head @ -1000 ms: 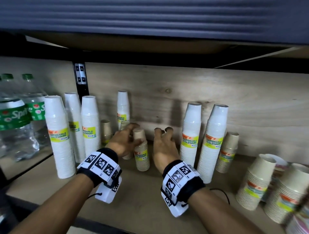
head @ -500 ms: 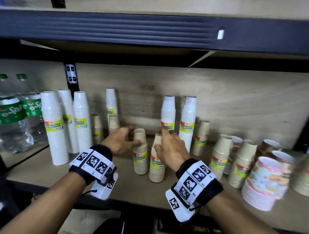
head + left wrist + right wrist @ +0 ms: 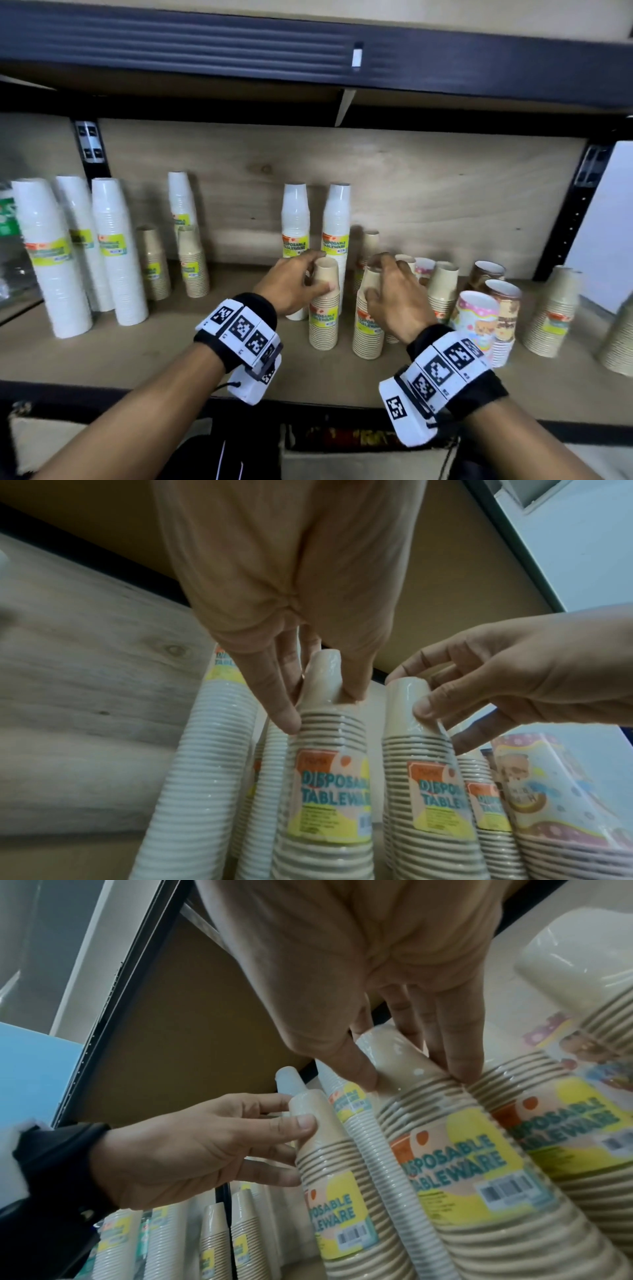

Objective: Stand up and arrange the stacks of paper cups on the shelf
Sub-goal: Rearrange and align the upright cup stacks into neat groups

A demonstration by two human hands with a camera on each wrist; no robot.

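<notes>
Head view: my left hand (image 3: 291, 284) and right hand (image 3: 394, 298) each pinch a kraft stack (image 3: 324, 308) mid-shelf (image 3: 171, 349); crowded neighbours could topple if either tilts.

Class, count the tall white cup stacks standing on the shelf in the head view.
6: three tall white cup stacks at far left, one behind them, two at the centre back. Others may be hidden.

Tan cup stacks (image 3: 324, 308), yellow-orange labels; white stacks (image 3: 51, 260); checker-marked wristbands (image 3: 239, 329).
</notes>
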